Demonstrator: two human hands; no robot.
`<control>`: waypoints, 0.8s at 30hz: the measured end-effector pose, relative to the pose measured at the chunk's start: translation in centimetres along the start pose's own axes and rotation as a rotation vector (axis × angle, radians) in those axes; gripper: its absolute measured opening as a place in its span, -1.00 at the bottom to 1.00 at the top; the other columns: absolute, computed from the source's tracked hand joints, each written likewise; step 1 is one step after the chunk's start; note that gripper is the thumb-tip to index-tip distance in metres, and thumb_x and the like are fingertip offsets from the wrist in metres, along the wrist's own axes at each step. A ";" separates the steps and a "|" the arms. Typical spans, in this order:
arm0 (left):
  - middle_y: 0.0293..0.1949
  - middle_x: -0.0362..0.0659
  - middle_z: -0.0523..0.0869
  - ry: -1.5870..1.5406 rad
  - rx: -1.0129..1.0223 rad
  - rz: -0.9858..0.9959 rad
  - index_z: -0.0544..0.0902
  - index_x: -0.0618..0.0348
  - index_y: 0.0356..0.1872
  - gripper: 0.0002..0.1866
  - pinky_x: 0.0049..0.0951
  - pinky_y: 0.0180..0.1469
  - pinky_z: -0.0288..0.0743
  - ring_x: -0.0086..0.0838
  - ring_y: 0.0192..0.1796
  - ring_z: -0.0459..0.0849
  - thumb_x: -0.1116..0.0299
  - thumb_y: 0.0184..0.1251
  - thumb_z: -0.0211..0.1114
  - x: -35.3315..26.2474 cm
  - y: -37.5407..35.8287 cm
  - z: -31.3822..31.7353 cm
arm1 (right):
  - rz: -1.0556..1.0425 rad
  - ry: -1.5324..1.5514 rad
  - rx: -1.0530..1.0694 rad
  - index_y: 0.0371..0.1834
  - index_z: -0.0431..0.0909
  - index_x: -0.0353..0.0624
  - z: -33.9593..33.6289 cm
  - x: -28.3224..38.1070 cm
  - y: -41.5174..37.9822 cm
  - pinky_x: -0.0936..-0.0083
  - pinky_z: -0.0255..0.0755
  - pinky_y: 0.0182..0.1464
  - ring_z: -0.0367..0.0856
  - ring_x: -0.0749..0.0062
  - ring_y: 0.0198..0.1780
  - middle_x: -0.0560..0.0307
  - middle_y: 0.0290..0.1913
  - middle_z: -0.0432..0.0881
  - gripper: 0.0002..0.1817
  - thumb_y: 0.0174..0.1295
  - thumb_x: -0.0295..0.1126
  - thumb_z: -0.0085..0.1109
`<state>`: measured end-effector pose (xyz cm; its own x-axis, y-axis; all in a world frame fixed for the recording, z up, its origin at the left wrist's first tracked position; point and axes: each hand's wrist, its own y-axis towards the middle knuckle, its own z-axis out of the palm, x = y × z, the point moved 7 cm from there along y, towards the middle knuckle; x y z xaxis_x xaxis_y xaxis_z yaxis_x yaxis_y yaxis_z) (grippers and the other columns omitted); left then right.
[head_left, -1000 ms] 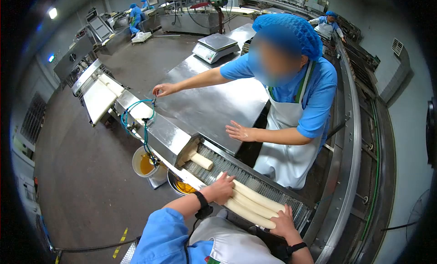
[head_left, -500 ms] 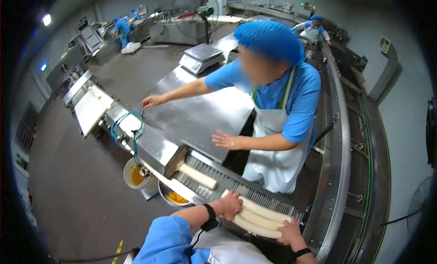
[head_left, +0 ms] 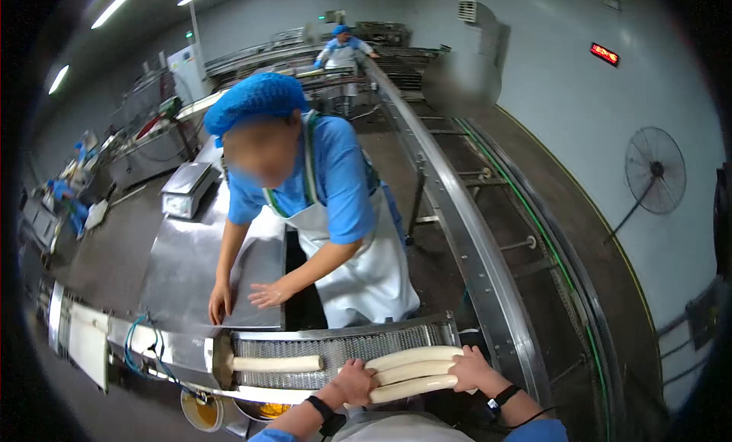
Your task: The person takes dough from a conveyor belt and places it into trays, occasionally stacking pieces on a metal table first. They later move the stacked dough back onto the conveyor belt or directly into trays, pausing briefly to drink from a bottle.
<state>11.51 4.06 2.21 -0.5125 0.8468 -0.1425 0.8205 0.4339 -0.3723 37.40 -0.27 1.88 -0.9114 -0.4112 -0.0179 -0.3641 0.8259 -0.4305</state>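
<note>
Cream dough ropes, gripped endwise beside the mesh conveyor by fingers of left hand and right hand; carrying presumably needs level support.

From close above the near edge of the conveyor, the head view (wide and bowed) looks forward and down, reaching well past the table.

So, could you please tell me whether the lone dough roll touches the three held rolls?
Apart: the head view shows bare mesh belt between the lone dough roll and the three held rolls.
</note>
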 end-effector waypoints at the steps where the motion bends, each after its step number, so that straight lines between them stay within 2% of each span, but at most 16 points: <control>1: 0.09 -0.27 0.65 0.012 0.008 0.026 0.80 -0.24 -0.16 -0.54 -0.09 0.17 0.38 -0.14 0.13 0.49 -0.14 -0.13 0.44 -0.5 0.1 -0.1 | 0.024 0.016 0.000 -0.31 0.80 0.19 -0.5 0.0 -0.7 0.11 0.29 -0.03 0.45 0.04 0.00 0.16 -0.13 0.63 -0.62 -0.27 0.00 0.38; 3: 0.10 -0.29 0.65 -0.021 0.013 0.035 0.79 -0.24 -0.12 -0.51 -0.09 0.19 0.36 -0.14 0.13 0.49 -0.16 -0.14 0.43 -1.1 0.0 -0.5 | 0.023 0.056 -0.015 -0.35 0.81 0.15 -1.3 0.4 -1.9 0.15 0.24 0.00 0.45 0.09 0.04 0.17 -0.17 0.65 -0.69 -0.19 -0.06 0.34; 8: 0.09 -0.29 0.65 0.014 -0.023 0.015 0.78 -0.22 -0.08 -0.50 -0.12 0.20 0.35 -0.16 0.12 0.48 -0.12 -0.11 0.41 -1.1 -0.3 -1.5 | -0.010 0.115 -0.064 -0.38 0.80 0.16 -1.5 1.1 -2.9 0.16 0.22 -0.01 0.45 0.10 0.01 0.19 -0.19 0.66 -0.70 -0.23 -0.08 0.34; 11: 0.03 -0.25 0.66 0.046 0.002 -0.040 0.77 -0.21 -0.08 -0.52 -0.15 0.16 0.36 -0.18 0.09 0.49 -0.05 -0.12 0.39 -0.9 -2.0 -2.4 | 0.001 0.213 -0.128 -0.36 0.80 0.16 -2.8 1.7 -3.0 0.13 0.22 0.07 0.44 0.10 0.03 0.18 -0.19 0.66 -0.69 -0.26 -0.11 0.34; 13: -0.02 -0.24 0.66 0.025 -0.111 -0.035 0.78 -0.20 -0.14 -0.55 -0.17 0.12 0.38 -0.18 0.04 0.50 0.00 -0.17 0.39 -0.8 -3.3 -2.7 | -0.008 0.239 -0.100 -0.35 0.80 0.14 -2.9 2.4 -2.5 0.12 0.21 0.11 0.42 0.09 0.05 0.15 -0.19 0.66 -0.67 -0.27 -0.12 0.34; 14: -0.03 -0.25 0.66 -0.010 -0.104 -0.049 0.79 -0.18 -0.20 -0.59 -0.18 0.11 0.38 -0.19 0.03 0.51 0.02 -0.19 0.40 -0.7 -3.8 -2.8 | -0.063 0.238 -0.077 -0.35 0.80 0.14 -2.6 3.1 -2.4 0.12 0.21 0.11 0.42 0.09 0.05 0.15 -0.19 0.66 -0.67 -0.27 -0.12 0.34; 16: -0.06 -0.27 0.66 -0.012 -0.170 -0.070 0.81 -0.17 -0.38 -0.70 -0.22 0.10 0.39 -0.21 0.00 0.51 0.07 -0.25 0.40 -0.7 -5.1 -3.1 | -0.092 0.244 -0.214 -0.42 0.80 0.08 -3.6 3.4 -2.1 0.17 0.19 0.03 0.39 0.09 -0.04 0.13 -0.27 0.61 -0.66 -0.35 -0.11 0.36; 17: -0.06 -0.27 0.66 -0.026 -0.167 -0.090 0.81 -0.17 -0.38 -0.70 -0.22 0.10 0.39 -0.21 0.00 0.51 0.07 -0.25 0.40 -0.8 -5.7 -2.7 | -0.114 0.242 -0.203 -0.42 0.80 0.08 -3.7 3.7 -1.9 0.17 0.19 0.03 0.39 0.09 -0.04 0.13 -0.27 0.61 -0.66 -0.35 -0.11 0.36; 19: 0.07 -0.20 0.69 -0.095 -0.186 -0.109 0.82 -0.04 -0.33 -0.64 -0.20 0.13 0.39 -0.20 0.05 0.55 0.08 -0.24 0.44 -0.9 -6.7 -2.6 | -0.144 0.249 -0.214 -0.41 0.80 0.08 -4.1 4.1 -1.5 0.18 0.20 0.04 0.40 0.09 -0.04 0.15 -0.28 0.60 -0.65 -0.36 -0.12 0.38; 20: 0.07 -0.22 0.69 -0.111 -0.140 -0.124 0.83 -0.08 -0.30 -0.63 -0.21 0.14 0.39 -0.20 0.06 0.55 0.07 -0.23 0.44 -1.0 -7.2 -2.3 | -0.154 0.246 -0.205 -0.41 0.80 0.08 -4.2 4.4 -1.3 0.18 0.20 0.04 0.40 0.09 -0.04 0.15 -0.28 0.60 -0.65 -0.36 -0.12 0.38; 24: 0.04 -0.23 0.69 -0.135 -0.175 -0.153 0.83 -0.13 -0.30 -0.65 -0.21 0.13 0.39 -0.20 0.06 0.55 0.07 -0.21 0.42 -1.1 -8.8 -1.8 | -0.217 0.245 -0.219 -0.38 0.81 0.08 -4.4 5.2 -0.1 0.17 0.22 0.04 0.41 0.11 -0.01 0.18 -0.28 0.60 -0.62 -0.37 -0.11 0.40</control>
<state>5.29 -0.16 7.27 -0.6534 0.7238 -0.2219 0.7562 0.6103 -0.2360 31.85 -0.82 5.80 -0.8181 -0.5028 0.2792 -0.5614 0.8036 -0.1976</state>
